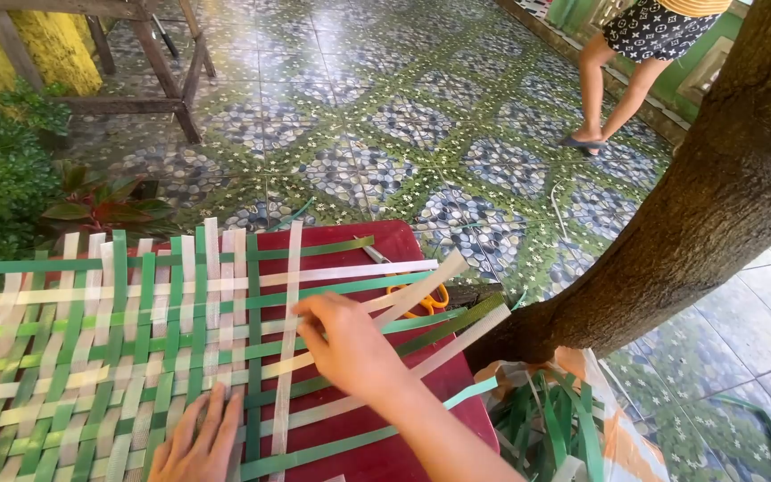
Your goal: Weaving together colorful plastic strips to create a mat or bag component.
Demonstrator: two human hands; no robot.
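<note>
A flat mat woven of green and cream plastic strips lies across a dark red plastic table, its finished part spreading off the table's left edge and out of the bottom of the view. On the right the weave is loose: single strips run out over the bare red surface, with wide gaps between them. The right hand sits at that loose edge, fingers curled and pinching a cream upright strip where it crosses the horizontals. The left hand lies flat and spread on the woven part near the bottom edge, pressing it down, holding nothing.

Just beyond the right hand, a pair of scissors with orange handles rests near the table's far right corner, partly under the strip ends. A thick brown tree trunk leans up from just beside that corner, closing off the right side. At its foot a bundle of loose green strips lies in a bag.

Farther out, patterned floor tiles stretch wide and open. A wooden frame stands at the far left above leafy plants, and another person's legs stand at the far right.
</note>
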